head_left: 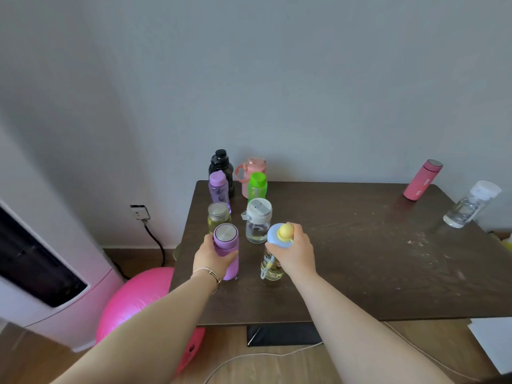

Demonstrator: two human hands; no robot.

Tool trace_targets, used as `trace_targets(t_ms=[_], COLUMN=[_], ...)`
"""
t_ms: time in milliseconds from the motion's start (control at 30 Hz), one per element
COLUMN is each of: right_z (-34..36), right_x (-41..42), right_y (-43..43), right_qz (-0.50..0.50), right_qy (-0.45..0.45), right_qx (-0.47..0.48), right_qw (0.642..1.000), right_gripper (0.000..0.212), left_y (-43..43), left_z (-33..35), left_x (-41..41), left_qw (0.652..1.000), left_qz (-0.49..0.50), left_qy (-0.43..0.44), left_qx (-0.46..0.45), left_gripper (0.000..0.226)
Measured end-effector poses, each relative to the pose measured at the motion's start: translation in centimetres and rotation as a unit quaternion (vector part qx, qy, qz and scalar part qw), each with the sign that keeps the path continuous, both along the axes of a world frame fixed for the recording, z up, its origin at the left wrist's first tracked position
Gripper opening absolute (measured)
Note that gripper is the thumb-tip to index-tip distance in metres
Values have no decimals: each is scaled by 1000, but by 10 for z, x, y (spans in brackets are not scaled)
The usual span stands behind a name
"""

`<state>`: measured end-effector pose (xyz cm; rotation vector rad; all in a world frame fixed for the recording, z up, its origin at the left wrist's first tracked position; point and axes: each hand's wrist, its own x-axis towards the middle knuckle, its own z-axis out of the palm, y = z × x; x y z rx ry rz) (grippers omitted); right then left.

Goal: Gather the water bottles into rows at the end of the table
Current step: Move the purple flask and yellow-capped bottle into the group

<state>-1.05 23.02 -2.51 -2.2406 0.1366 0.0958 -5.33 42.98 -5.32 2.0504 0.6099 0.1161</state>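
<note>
Two rows of water bottles at the left end of the dark wooden table (360,273). The left hand (212,259) wraps the body of a lilac cylindrical flask with a steel cap (225,249), placed at the near end of the left row; the right hand (295,252) grips, by its top, a clear printed bottle with a blue lid and yellow knob (274,250) at the near end of the right row. Both bottles appear to stand on the tabletop, though contact at their bases cannot be confirmed. Just beyond stand a yellow-tinted glass bottle with a metal lid (218,216) and a clear bottle with a white flip lid (257,220); further back, four more bottles. Well apart, at the right end, stand a pink slim flask (422,180) and a clear bottle with a white cap (471,205), not yet gathered.

Risks, as judged: the spacing is tight, so a knuckle may knock the neighbouring clear bottle on release; the left row runs near the table edge, where a nudge could send a bottle off; tall narrow flasks tip readily.
</note>
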Motion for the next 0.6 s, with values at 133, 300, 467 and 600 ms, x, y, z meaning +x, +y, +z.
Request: trace_targets(t_ms=[133,300,467,600], right_z=[-6,-14,-22,-25], right_x=[-1,4,9,13], right_y=[25,41,49,53], right_qz=[3,8,10,12], right_qy=[5,10,13,17], right_qx=[-9,-19,-15,-14], right_qw=[1000,1000,1000,1000], right_gripper=[73,73,74,73], left_y=[24,34,36,35], left_z=[-9,-18,-24,-25], left_x=[0,4,8,14], left_qw=[1000,1000,1000,1000], left_qz=[6,8,4,-10], left_qy=[6,12,21,23], left_qx=[1,-15,-14,-10], left_gripper=[60,61,61,60])
